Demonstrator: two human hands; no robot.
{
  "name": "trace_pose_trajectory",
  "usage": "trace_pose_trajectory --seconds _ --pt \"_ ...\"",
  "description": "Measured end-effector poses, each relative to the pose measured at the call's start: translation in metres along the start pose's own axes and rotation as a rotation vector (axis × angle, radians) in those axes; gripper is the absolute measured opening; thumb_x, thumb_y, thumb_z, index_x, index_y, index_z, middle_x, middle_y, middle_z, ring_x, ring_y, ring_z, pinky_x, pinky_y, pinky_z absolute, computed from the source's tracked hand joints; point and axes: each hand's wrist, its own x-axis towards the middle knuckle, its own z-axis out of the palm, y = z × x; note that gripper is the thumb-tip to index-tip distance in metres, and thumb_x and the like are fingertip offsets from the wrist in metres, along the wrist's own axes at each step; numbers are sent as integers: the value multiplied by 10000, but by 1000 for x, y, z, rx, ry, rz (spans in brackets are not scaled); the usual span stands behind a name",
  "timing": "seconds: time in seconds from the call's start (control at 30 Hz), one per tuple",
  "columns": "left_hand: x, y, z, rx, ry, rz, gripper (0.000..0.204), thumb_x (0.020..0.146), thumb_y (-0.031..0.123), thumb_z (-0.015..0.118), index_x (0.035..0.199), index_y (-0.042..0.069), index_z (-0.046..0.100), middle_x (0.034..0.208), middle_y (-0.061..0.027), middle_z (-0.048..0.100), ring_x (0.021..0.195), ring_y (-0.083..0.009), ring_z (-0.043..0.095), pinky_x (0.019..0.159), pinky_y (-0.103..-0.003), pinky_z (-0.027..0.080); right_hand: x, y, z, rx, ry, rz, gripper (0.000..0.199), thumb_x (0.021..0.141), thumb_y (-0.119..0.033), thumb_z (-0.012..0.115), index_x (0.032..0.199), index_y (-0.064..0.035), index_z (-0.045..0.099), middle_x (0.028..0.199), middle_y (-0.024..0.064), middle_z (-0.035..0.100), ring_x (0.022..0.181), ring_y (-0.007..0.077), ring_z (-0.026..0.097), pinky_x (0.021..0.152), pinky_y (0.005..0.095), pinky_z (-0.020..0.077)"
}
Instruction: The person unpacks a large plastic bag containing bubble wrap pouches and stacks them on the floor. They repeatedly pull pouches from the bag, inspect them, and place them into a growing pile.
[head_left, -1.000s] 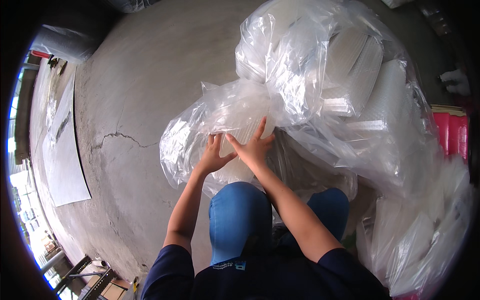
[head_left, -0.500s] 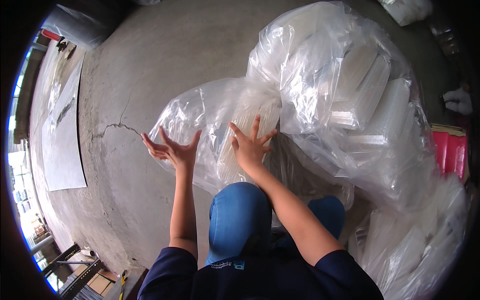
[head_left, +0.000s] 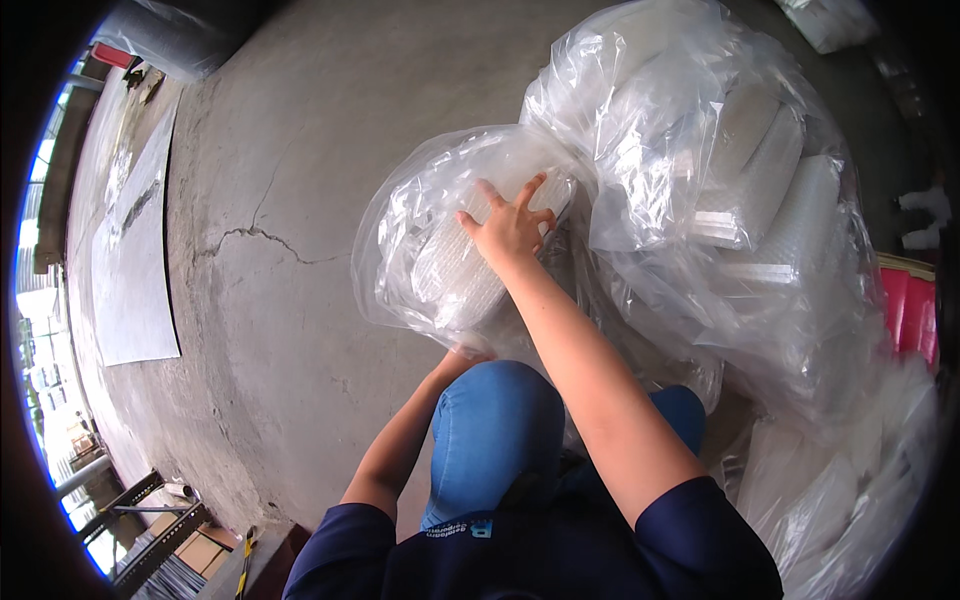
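Cracked concrete floor (head_left: 300,130) lay around you, head view. Your right hand (head_left: 508,228), fingers spread, rested on clear plastic bag (head_left: 395,255) of bubble wrap (head_left: 455,275) beyond knee (head_left: 497,420). Your left hand (head_left: 470,352), mostly hidden, at bag's near edge; couldn't tell grip.

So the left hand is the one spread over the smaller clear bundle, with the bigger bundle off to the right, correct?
Not quite: the head view shows the right hand spread over the smaller clear bundle. The bigger bundle is off to the right, as you say.
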Motion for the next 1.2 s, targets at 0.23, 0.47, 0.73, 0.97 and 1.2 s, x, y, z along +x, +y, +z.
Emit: trace_pose_trajectory --seconds 0.23,0.47,0.73,0.97,1.2 --pt "-68 53 -23 145 -273 9 460 833 385 582 997 -43 622 978 -178 657 836 -224 629 725 -374 481 17 -7 -8 -40 -40 82 570 788 -581 566 1312 -425 405 1477 186 5 1132 562 341 506 420 583" --pt "-86 284 -27 688 505 687 1012 567 379 819 1378 67 299 1327 -215 384 1198 -386 392 959 -476 378 10 43 6 -28 166 -82 574 800 -512 581 1325 -362 402 1434 214 142 1072 533 430 606 424 555" --pt "-3 238 -29 1074 640 227 1287 442 421 832 1463 223 75 1470 -270 -43 1301 -545 87 910 -720 226 -53 136 -191 590 1073 -321 352 754 -83 623 1102 -61 578 1011 141 612 955 253 578 747 386 455" --pt "-1 246 -8 1149 629 235 1178 462 403 822 1436 363 160 1478 -232 -35 1279 -549 138 900 -712 253 16 223 -240 212 558 459 1067 720 -432 686 1443 -110 -30 1230 208 530 1222 363 427 997 652 212" --pt "-5 235 -11 1125 660 347 994 504 386 822 1355 459 314 1500 -104 -29 1291 -525 87 924 -718 215 23 176 -216 199 529 413 969 738 -404 666 1437 -142 48 1272 288 400 1033 381 564 944 553 367"
